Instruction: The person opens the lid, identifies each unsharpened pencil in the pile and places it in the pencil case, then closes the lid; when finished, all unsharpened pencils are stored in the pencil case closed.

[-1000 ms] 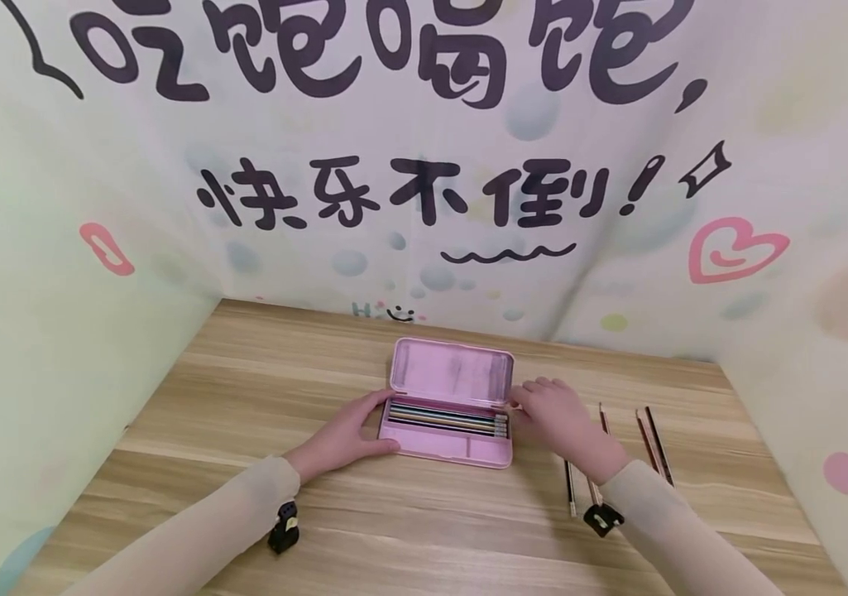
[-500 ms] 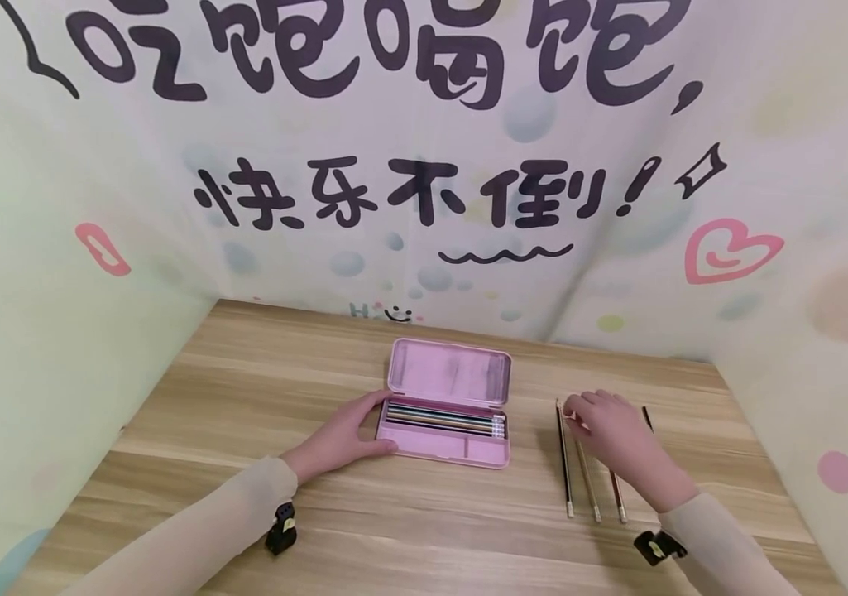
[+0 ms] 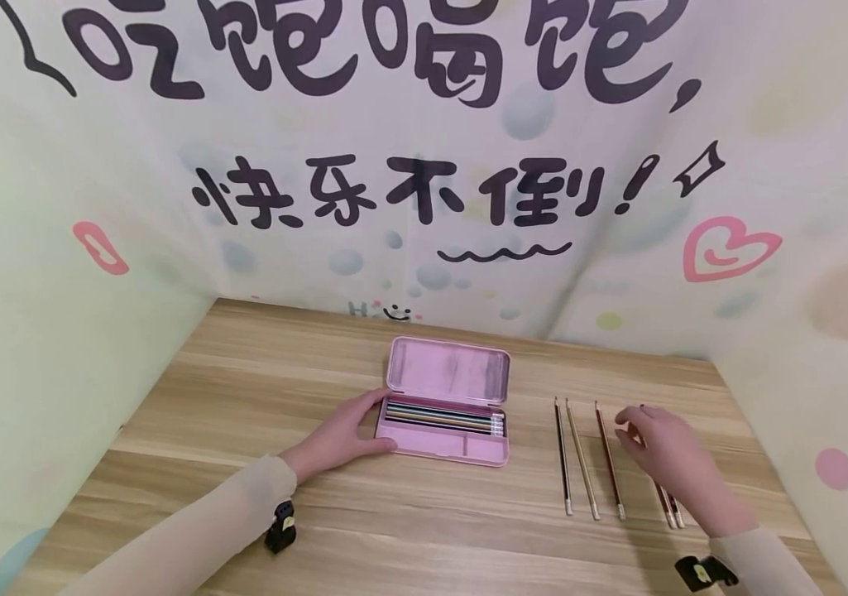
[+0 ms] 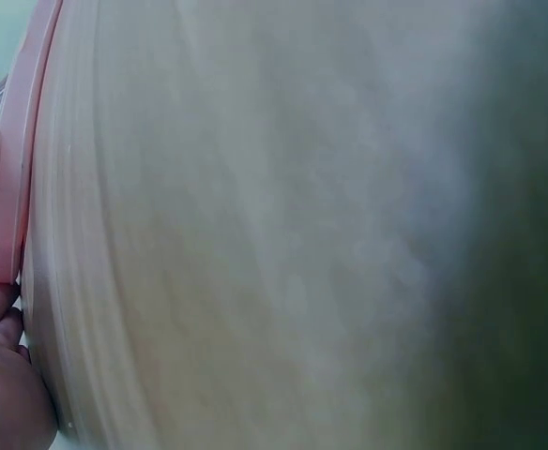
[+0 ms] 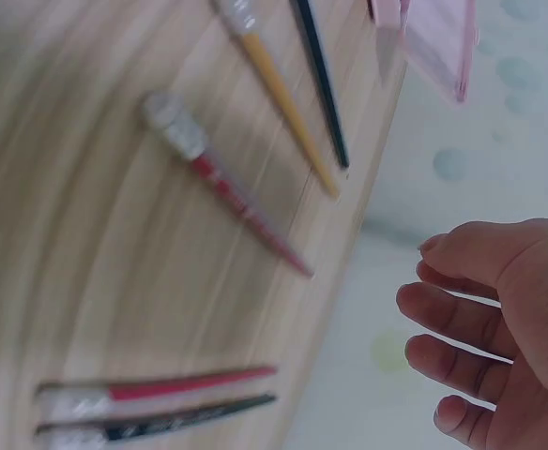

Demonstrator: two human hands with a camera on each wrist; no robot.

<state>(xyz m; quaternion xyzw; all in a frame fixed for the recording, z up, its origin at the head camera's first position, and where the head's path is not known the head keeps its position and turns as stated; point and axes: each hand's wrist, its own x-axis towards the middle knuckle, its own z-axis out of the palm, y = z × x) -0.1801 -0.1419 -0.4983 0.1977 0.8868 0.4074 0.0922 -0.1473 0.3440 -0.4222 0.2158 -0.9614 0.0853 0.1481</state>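
Observation:
A pink pencil case [image 3: 416, 443] lies with its lid [image 3: 447, 371] raised, several pencils [image 3: 438, 418] side by side in its back compartment. My left hand [image 3: 336, 440] grips the case's left end, thumb at the front corner; in the left wrist view, fingers curl under its pink edge [image 4: 16, 141]. My right hand [image 3: 668, 451] hovers with loosely bent fingers, holding nothing, over two pencils, one red [image 5: 190, 384] and one black [image 5: 194, 412]. Left of it lie a red pencil [image 3: 610, 463], a yellow pencil [image 3: 582, 463] and a black pencil [image 3: 562, 463], eraser ends towards me.
The wood-grain table [image 3: 245, 372] meets a printed cloth wall [image 3: 304, 273] at the back, with further cloth sides at left and right. Dark wrist cameras sit on both sleeves. Bare tabletop separates the case from the loose pencils.
My right hand has moved right, from the case's right end past the loose pencils, uncovering the black, yellow and red ones. The left hand stays on the case.

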